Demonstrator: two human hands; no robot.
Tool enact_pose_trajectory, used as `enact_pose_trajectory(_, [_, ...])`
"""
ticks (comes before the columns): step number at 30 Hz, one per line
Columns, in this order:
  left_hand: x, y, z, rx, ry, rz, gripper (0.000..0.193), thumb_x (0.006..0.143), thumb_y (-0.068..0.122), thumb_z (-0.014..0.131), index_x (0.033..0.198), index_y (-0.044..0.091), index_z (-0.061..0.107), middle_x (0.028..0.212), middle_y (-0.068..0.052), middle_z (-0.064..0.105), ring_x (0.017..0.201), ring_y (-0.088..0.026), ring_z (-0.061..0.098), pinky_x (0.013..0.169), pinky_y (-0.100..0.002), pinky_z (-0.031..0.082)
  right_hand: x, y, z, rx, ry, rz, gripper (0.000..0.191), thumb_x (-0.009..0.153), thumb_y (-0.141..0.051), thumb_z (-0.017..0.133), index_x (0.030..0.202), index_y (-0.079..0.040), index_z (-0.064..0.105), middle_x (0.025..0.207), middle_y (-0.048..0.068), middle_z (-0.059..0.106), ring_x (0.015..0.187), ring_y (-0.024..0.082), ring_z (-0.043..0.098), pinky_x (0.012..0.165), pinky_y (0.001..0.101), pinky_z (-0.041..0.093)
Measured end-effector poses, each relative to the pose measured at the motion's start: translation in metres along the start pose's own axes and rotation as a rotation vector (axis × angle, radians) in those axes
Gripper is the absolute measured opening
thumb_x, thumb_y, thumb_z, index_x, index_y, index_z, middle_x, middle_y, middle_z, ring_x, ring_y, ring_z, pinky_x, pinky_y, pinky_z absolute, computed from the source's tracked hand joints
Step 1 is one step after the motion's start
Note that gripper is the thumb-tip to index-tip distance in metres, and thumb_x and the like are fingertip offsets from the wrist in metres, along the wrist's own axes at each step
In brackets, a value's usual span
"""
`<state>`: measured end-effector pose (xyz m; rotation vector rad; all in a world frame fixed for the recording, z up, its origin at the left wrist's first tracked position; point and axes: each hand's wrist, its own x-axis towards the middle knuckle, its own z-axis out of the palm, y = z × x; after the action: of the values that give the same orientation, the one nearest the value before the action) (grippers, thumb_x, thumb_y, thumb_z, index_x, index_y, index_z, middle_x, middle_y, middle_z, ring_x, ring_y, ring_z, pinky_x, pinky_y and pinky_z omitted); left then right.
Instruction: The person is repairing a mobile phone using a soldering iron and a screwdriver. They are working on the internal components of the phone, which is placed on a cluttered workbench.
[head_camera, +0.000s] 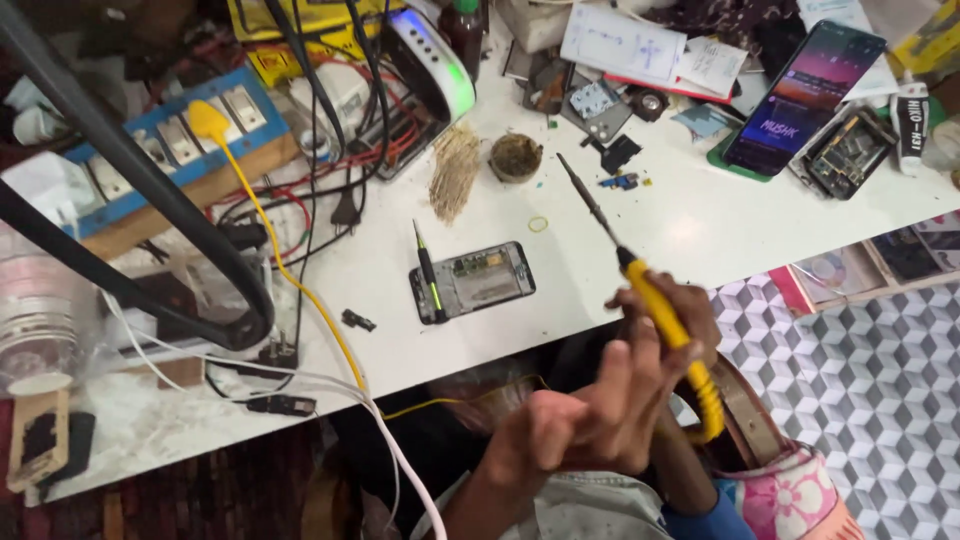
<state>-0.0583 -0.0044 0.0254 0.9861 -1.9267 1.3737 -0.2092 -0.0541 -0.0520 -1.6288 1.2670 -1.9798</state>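
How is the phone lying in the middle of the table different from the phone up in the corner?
The middle phone is opened up, its inner parts showing, with a small screwdriver lying on it. The corner phone is whole, and its screen is lit in purple. The middle phone looks smaller than the corner phone. Both lie flat on the white table.

The white worktop (690, 215) carries an opened phone (472, 281) at its middle, a small screwdriver (429, 268) lying on the phone's 9 o'clock edge. A lit phone (805, 95) lies toward 2 o'clock, a switchboard (165, 150) toward 10 o'clock.
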Motion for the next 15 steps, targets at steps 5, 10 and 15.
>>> enact_pose_trajectory(5, [-0.038, 0.008, 0.013, -0.231, -0.223, -0.343, 0.085, 0.094, 0.086, 0.010, 0.162, 0.043, 0.039, 0.152, -0.014, 0.054, 0.123, -0.038, 0.041, 0.102, -0.051, 0.031, 0.047, 0.036, 0.028, 0.098, 0.035, -0.003, 0.022, 0.104, -0.007, 0.070, 0.120, 0.006, 0.063, 0.104, 0.017, 0.070, 0.088, 0.024, 0.075, 0.078, 0.0315, 0.061])
enact_pose_trajectory(10, [-0.096, -0.007, 0.047, -0.606, -0.331, -0.873, 0.105, 0.103, 0.065, 0.050, 0.161, 0.007, -0.016, 0.156, -0.045, 0.012, 0.144, -0.052, 0.029, 0.111, -0.064, 0.023, 0.076, 0.061, 0.033, 0.000, -0.187, -0.086, 0.025, 0.103, -0.006, 0.072, 0.121, 0.009, 0.064, 0.106, 0.017, 0.070, 0.094, 0.026, 0.076, 0.084, 0.0322, 0.061])
enact_pose_trajectory(15, [-0.099, -0.022, 0.066, -0.661, -0.368, -1.071, 0.077, 0.098, 0.044, 0.067, 0.142, -0.002, 0.025, 0.142, -0.025, 0.038, 0.131, -0.040, 0.033, 0.109, -0.060, 0.022, 0.083, 0.067, 0.033, 0.081, -0.153, 0.037, 0.022, 0.103, -0.004, 0.070, 0.121, 0.007, 0.066, 0.109, 0.016, 0.069, 0.096, 0.023, 0.074, 0.088, 0.0305, 0.060])
